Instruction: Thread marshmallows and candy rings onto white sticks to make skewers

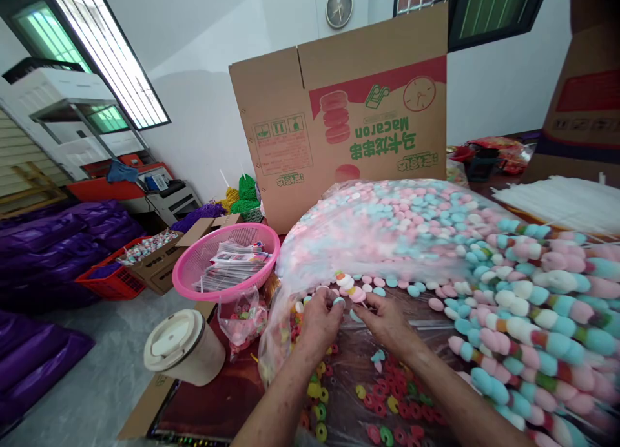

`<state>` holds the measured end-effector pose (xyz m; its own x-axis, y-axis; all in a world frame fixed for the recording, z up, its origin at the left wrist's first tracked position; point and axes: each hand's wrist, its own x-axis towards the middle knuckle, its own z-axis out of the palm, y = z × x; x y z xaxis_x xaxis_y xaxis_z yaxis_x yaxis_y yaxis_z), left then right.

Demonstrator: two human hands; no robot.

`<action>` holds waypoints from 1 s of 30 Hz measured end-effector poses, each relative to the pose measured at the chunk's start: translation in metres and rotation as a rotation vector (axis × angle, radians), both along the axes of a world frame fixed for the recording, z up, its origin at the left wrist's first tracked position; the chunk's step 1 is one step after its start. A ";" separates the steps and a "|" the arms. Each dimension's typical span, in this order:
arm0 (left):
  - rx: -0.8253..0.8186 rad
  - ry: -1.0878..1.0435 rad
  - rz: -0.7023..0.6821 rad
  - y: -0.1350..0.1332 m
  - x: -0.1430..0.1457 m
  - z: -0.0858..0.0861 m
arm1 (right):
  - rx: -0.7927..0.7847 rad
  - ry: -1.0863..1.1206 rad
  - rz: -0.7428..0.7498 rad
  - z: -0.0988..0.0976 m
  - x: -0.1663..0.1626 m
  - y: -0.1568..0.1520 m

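My right hand [390,321] pinches the thin white stick of a candy skewer [357,294], which has pink, white and yellow-orange pieces on it. A pale blue candy [338,301] sits between the closed fingertips of my left hand [320,319], close beside the skewer. Just beyond both hands, a large clear bag [310,259] spills pink, blue and white candies [402,205]. Red, yellow and green gummy rings [397,389] lie on plastic sheeting below my right forearm, with more rings [320,395] by my left forearm.
Filled candy skewers [527,334] are piled at right, near white sticks [562,198]. A pink basket [179,276] of wrappers and a lidded cream container [186,350] stand at left. A cardboard box [271,111] rises behind the candies. Purple bags [58,240] line the far left.
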<state>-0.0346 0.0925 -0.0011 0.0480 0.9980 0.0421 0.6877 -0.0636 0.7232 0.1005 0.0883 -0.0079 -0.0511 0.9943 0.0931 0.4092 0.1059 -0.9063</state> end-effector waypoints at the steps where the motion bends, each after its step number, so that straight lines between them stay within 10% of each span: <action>1: -0.060 -0.198 0.024 -0.012 0.003 0.001 | -0.005 0.063 -0.006 0.002 -0.001 -0.014; 6: -0.265 -0.988 0.078 -0.064 0.027 0.011 | -0.001 0.285 -0.071 0.006 -0.002 -0.061; 19: -0.246 -1.082 0.049 -0.103 0.043 0.023 | 0.030 0.356 -0.165 0.014 0.018 -0.092; 25: -0.339 -1.261 0.175 -0.093 0.029 0.023 | -0.023 -0.107 0.143 0.034 0.064 -0.132; 30: -0.331 -1.276 0.164 -0.091 0.030 0.022 | 0.114 -0.316 0.059 0.023 0.075 -0.155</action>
<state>-0.0046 0.0011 0.0212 0.0356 0.9601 -0.2773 -0.4977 0.2576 0.8282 0.1751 -0.0668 0.0149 -0.1525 0.9729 0.1740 0.6584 0.2313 -0.7163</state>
